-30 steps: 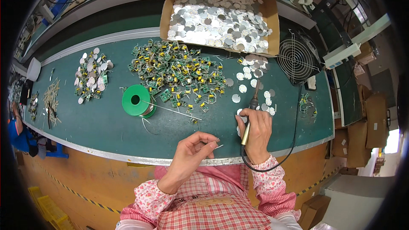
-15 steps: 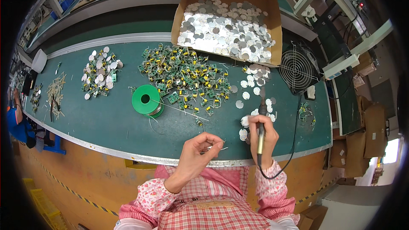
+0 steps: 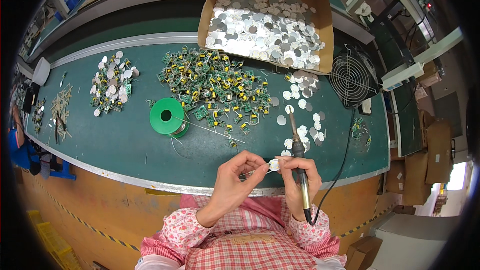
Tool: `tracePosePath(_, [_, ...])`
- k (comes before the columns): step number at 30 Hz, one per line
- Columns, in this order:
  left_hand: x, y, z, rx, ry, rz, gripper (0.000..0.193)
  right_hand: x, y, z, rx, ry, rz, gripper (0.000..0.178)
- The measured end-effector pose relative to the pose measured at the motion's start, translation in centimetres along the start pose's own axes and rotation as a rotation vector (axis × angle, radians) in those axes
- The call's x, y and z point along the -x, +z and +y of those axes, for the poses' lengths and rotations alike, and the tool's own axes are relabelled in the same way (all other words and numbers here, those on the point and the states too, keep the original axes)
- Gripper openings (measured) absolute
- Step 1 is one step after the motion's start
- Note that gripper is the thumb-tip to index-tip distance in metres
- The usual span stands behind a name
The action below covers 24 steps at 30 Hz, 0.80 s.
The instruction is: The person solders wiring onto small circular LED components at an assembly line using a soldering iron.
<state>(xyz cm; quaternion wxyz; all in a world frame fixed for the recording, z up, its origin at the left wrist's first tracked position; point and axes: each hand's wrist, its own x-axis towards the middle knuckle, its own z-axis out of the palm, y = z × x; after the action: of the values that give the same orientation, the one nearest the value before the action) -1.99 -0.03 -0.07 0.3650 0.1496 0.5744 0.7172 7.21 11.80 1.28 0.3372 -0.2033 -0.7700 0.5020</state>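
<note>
Close in front of me, at the table's front edge, both hands meet around a round white disc (image 3: 274, 165). My right hand (image 3: 303, 180) is closed around a soldering iron (image 3: 298, 147), its tip pointing away from me, while thumb and finger pinch the disc's right side. My left hand (image 3: 237, 177) is closed in a pinch at the disc's left side, with thin white wire showing by its fingertips; anything else inside that grip is hidden. A green spool of solder wire (image 3: 165, 116) lies beyond my left hand, its loose end reaching right.
Small circuit boards (image 3: 212, 82) with yellow parts are heaped mid-table. Boards with discs (image 3: 112, 85) form a pile at left. A cardboard box (image 3: 327, 35) of discs stands at the back, loose discs (image 3: 302, 102) before it. A black fan (image 3: 352, 77) sits right, near the iron's cord (image 3: 342, 162).
My right hand has come left and nearer with the soldering iron, bringing a white disc to my left hand's fingertips. My left hand has stayed nearly in place.
</note>
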Motion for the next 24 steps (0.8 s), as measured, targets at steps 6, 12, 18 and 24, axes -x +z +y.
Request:
tracePosePath(6, [0.0, -0.1, 0.2, 0.106, -0.113, -0.012, 0.016, 0.3, 0.1, 0.3, 0.041, -0.021, -0.002, 0.013])
tracePosePath(12, [0.2, 0.4, 0.1, 0.081, -0.111, 0.056, 0.013, 0.1, 0.3, 0.2, 0.077, -0.058, 0.016, 0.015])
tracePosePath(18, [0.3, 0.7, 0.1, 0.068, -0.083, 0.083, 0.013, 0.0, 0.3, 0.0, 0.104, -0.101, 0.012, 0.016])
tracePosePath(24, [0.0, 0.4, 1.3, 0.170, -0.055, 0.165, 0.010, -1.6, -1.2, -1.7, 0.411, -0.360, -0.006, 0.040])
